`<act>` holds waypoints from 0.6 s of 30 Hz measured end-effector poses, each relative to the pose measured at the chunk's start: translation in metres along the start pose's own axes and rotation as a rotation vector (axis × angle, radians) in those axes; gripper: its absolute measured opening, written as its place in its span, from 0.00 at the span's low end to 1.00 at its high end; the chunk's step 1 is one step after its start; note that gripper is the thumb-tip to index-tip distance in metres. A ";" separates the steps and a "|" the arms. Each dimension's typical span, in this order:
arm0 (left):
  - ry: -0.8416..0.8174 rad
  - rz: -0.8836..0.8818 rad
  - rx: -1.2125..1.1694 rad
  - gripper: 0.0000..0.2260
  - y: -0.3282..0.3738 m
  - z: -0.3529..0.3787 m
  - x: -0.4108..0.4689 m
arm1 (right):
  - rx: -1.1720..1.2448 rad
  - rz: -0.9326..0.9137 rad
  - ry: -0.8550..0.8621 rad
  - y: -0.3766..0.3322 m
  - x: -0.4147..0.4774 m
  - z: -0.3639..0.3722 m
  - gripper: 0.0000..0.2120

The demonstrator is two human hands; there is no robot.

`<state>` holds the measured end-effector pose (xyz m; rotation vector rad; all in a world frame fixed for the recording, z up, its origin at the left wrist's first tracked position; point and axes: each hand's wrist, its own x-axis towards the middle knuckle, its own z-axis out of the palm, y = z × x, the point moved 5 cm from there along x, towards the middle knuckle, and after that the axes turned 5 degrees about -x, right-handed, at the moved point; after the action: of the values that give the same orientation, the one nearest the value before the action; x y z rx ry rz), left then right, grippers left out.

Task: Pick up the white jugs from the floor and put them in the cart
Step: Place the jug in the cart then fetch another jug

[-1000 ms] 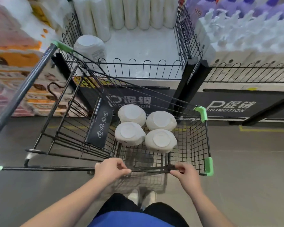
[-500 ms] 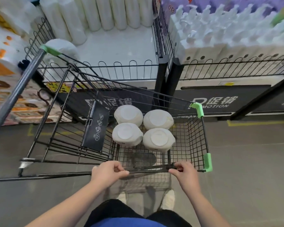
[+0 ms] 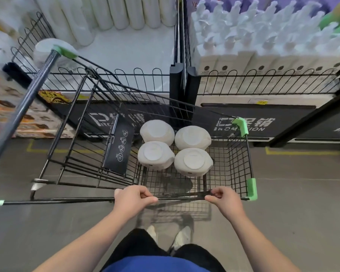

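A smooth grey floor (image 3: 294, 203) is filling the lower half of the frame, and yellow painted lines (image 3: 302, 153) are running along the foot of the shelving. At the left edge printed packs (image 3: 8, 107) are piling up, and the cart's dark handle bar (image 3: 26, 107) is slanting across them from the upper left. Behind it a wire-fenced display platform (image 3: 130, 55) is showing a bare white top, with tall white bottles (image 3: 106, 12) lining its back.

The black wire cart (image 3: 82, 160) is standing in mid-frame, close against the shelf base. Four white jugs (image 3: 155, 155) are sitting inside its basket, right of centre, packed two by two and touching each other. Open mesh is showing in front of them and on their right.

At lower centre the left hand (image 3: 133, 201) is gripping the cart's near rim (image 3: 181, 196), fingers curled together over the wire. Further right the right hand (image 3: 225, 202) is gripping the same rim, its fingers likewise closed on it. Between the arms, white shoes (image 3: 182, 237) are showing on the floor.

A black post (image 3: 182, 81) is dividing the shelving at upper centre, and to its right white pump bottles (image 3: 263, 36) are crowding behind a wire fence. Bare floor is spreading wide at the right of the cart and at the lower left
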<state>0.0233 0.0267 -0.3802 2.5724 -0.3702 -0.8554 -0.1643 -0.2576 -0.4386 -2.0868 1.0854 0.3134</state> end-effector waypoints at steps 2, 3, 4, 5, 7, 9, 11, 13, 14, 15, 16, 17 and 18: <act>-0.004 0.001 -0.004 0.14 0.009 0.008 0.000 | -0.005 0.011 0.012 0.007 0.000 -0.009 0.14; -0.002 0.005 -0.001 0.15 0.014 0.011 -0.001 | -0.003 0.013 0.018 0.010 -0.001 -0.013 0.14; 0.000 0.012 -0.001 0.15 0.018 0.015 -0.001 | -0.002 0.013 0.024 0.014 -0.003 -0.017 0.13; 0.004 0.025 0.000 0.15 0.022 0.019 -0.002 | -0.006 0.011 0.032 0.018 -0.004 -0.020 0.12; 0.007 0.049 -0.011 0.14 0.029 0.027 -0.004 | -0.001 0.008 0.052 0.027 -0.006 -0.026 0.10; 0.018 0.074 -0.004 0.13 0.037 0.031 -0.004 | 0.004 -0.004 0.069 0.034 -0.007 -0.029 0.10; 0.005 0.088 0.011 0.14 0.044 0.036 -0.002 | -0.017 0.005 0.058 0.040 -0.004 -0.034 0.12; -0.008 0.087 0.014 0.14 0.048 0.041 -0.003 | -0.028 0.014 0.049 0.048 -0.002 -0.040 0.14; -0.010 0.088 0.015 0.13 0.052 0.043 -0.004 | -0.029 0.013 0.049 0.051 -0.001 -0.043 0.15; -0.008 0.093 0.016 0.13 0.057 0.044 -0.006 | -0.031 0.010 0.051 0.054 -0.002 -0.046 0.16; -0.006 0.101 0.017 0.13 0.062 0.046 -0.008 | -0.030 0.007 0.056 0.056 -0.001 -0.049 0.16; -0.007 0.105 0.016 0.12 0.066 0.048 -0.009 | -0.027 0.003 0.060 0.059 0.001 -0.052 0.17; -0.012 0.101 0.013 0.12 0.070 0.050 -0.010 | -0.022 0.002 0.060 0.062 0.002 -0.055 0.17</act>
<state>-0.0242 -0.0465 -0.3800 2.5373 -0.5061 -0.8351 -0.2184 -0.3207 -0.4334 -2.1269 1.1244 0.2667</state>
